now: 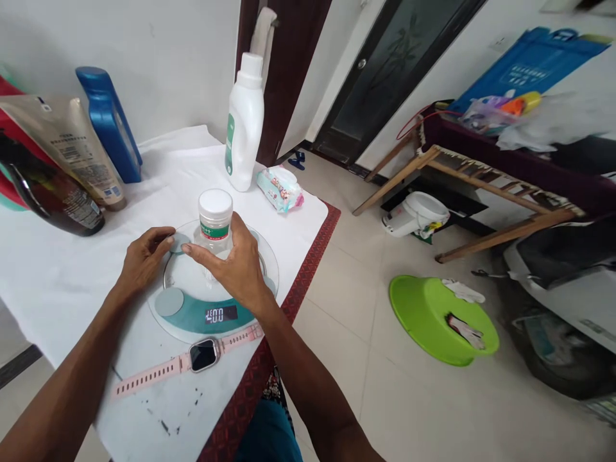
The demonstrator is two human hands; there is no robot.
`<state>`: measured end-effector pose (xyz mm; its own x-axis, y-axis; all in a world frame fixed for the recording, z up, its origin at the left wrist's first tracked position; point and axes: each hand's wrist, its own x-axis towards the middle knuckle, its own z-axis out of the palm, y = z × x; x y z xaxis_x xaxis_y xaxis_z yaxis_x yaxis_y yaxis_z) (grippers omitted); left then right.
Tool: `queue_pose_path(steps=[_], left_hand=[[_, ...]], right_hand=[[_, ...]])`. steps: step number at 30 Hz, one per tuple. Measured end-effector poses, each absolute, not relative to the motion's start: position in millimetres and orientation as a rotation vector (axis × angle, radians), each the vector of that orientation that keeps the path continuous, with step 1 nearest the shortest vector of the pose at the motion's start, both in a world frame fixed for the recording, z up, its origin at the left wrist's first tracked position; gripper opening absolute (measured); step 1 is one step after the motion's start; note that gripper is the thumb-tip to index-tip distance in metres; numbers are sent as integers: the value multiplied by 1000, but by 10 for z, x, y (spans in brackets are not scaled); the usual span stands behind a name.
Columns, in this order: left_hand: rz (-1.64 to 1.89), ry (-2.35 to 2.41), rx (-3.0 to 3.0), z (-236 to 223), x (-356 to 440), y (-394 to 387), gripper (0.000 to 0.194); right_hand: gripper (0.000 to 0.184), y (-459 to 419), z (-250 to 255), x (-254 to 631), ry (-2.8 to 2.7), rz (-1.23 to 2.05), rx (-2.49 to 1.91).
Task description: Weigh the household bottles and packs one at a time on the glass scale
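Observation:
A round glass digital scale (196, 318) with a teal band lies on the white-covered table, its display showing what looks like 0.0. My left hand (145, 258) has curled fingers at the scale's far left rim, thumb over the edge. Over the scale's middle, my right hand (240, 263) curves round a clear jar (214, 226) with a white lid and green label. The thumb is on its near side and the fingers on its right. Whether the jar rests on the glass is hard to tell. A pink-strapped smartwatch (203, 355) lies at the scale's near edge.
A white detergent bottle (246, 122) and a wipes pack (279, 188) stand behind the scale. At left are a blue bottle (110, 125), a beige tube (84, 151) and a dark bottle (58, 192). A green basin (418, 314) sits on the floor, right.

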<state>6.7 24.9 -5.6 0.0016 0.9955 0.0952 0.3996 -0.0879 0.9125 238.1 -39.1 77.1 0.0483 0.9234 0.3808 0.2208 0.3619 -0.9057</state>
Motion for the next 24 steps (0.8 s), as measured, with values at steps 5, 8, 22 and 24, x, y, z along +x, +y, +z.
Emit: queue_pose_path(steps=[5, 8, 22, 24], left_hand=[[1085, 1470, 1585, -75, 71, 245, 62], [1088, 1470, 1591, -64, 72, 231, 60], [1150, 1431, 1562, -100, 93, 211, 55], [1150, 1430, 1565, -103, 94, 213, 57]], right_hand=[[53, -394, 781, 2421, -1512, 713, -1130], [48, -389, 733, 2419, -1514, 651, -1177], [48, 1060, 549, 3361, -1176, 179, -1293], [48, 1292, 400, 3409, -1108, 183, -1335]])
